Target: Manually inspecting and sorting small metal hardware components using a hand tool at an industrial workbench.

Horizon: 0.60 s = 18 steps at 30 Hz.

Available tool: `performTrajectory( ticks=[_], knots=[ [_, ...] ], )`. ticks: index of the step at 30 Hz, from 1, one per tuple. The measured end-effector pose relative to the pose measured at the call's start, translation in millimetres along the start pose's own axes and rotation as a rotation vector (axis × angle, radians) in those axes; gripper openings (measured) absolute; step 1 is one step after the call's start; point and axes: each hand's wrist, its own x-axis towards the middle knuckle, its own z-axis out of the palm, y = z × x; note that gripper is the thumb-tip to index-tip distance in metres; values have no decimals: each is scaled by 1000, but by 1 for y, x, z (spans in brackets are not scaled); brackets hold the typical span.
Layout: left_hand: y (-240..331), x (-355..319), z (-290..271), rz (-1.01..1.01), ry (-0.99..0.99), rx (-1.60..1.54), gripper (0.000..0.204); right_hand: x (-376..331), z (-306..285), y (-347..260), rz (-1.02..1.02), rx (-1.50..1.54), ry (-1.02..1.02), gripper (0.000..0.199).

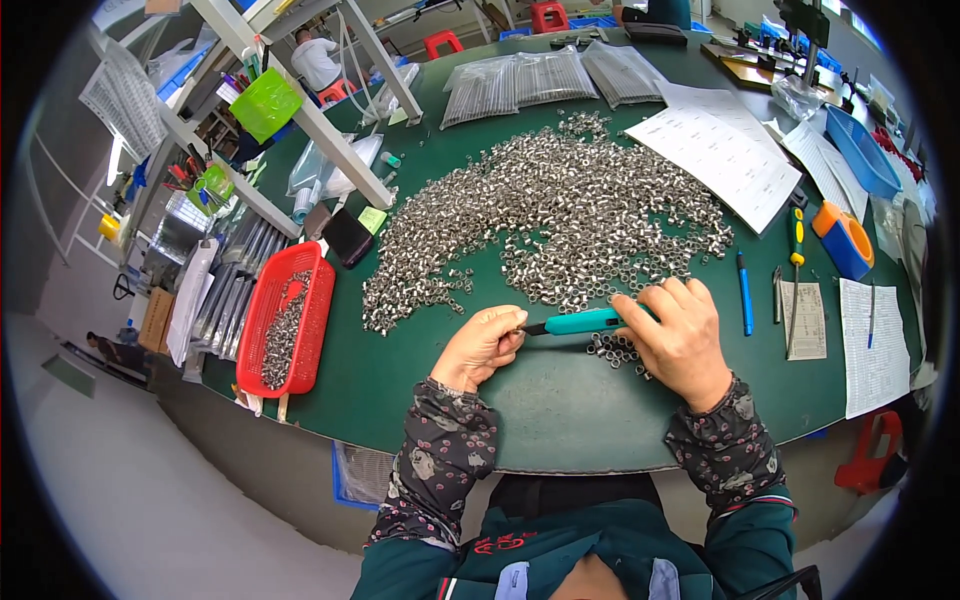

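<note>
My right hand (pixel 680 335) is wrapped round a teal utility knife (pixel 583 321), its dark blade pointing left. At the blade's tip, my left hand (pixel 482 345) is closed in a pinch. Whatever sits between those fingertips is too small and covered to make out. Just beyond both hands spreads a wide heap of small shiny metal rings (pixel 560 210) on the green table (pixel 560 420). A smaller cluster of the same rings (pixel 613 348) lies under the knife, beside my right hand.
On the left stands a red basket (pixel 322 315) holding more metal rings. Right of the heap lie paper sheets (pixel 725 150), a blue pen (pixel 744 295), a yellow-handled screwdriver (pixel 797 235) and an orange-and-blue tape dispenser (pixel 845 242). Clear bags of tubes (pixel 550 80) lie at the back.
</note>
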Motion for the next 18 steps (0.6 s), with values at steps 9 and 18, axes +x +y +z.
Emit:
performTrajectory(
  ticks=[9, 18],
  knots=[
    [-5, 3, -5, 239, -33, -158, 16, -1, 4, 0, 136, 151, -15, 28],
    [-6, 8, -4, 413, -56, -305, 11, -12, 17, -8, 438, 455, -139, 26]
  ],
)
